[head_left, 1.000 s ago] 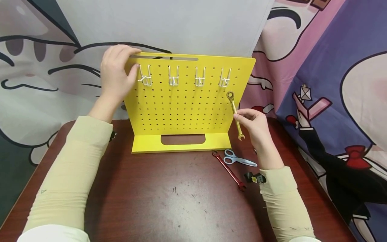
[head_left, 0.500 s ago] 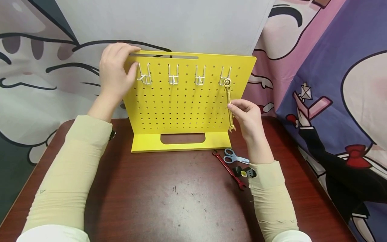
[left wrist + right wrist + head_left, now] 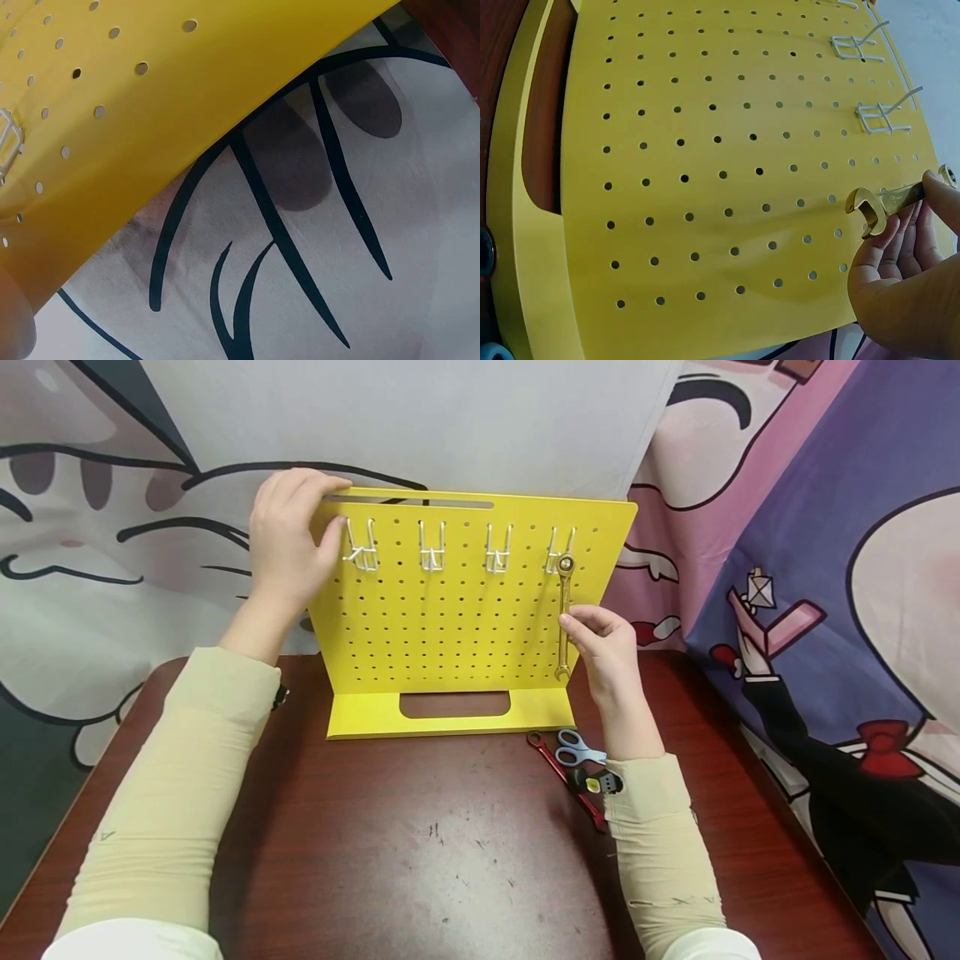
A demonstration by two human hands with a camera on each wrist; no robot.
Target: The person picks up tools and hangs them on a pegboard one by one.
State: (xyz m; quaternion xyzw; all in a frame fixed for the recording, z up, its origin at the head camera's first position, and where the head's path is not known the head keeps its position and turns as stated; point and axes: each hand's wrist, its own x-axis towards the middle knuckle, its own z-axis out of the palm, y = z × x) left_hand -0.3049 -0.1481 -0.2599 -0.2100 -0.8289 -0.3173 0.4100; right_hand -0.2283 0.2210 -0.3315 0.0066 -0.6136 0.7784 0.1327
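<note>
A yellow pegboard (image 3: 450, 647) with a foot plate stands upright on the table, with several white wire hooks (image 3: 497, 550) in a row near its top. My left hand (image 3: 288, 539) grips its upper left corner, thumb in front and fingers over the top edge. Between thumb and fingers my right hand (image 3: 609, 652) pinches a gold combination wrench (image 3: 564, 602) by the shank. The wrench hangs nearly vertical, ring end at the rightmost hook (image 3: 552, 547); whether the hook passes through the ring cannot be told. Its open end (image 3: 866, 214) faces the right wrist camera.
On the brown table (image 3: 420, 843), a red wrench (image 3: 551, 760) and light blue scissors (image 3: 573, 747) lie right of the board's foot, partly covered by the right wrist's camera (image 3: 596, 783). Cartoon-printed cloth (image 3: 810, 610) hangs behind and to the right.
My right hand has moved up and left, bringing the gold wrench from beside the board to the rightmost hook and turning it more upright. The left hand keeps its hold on the pegboard.
</note>
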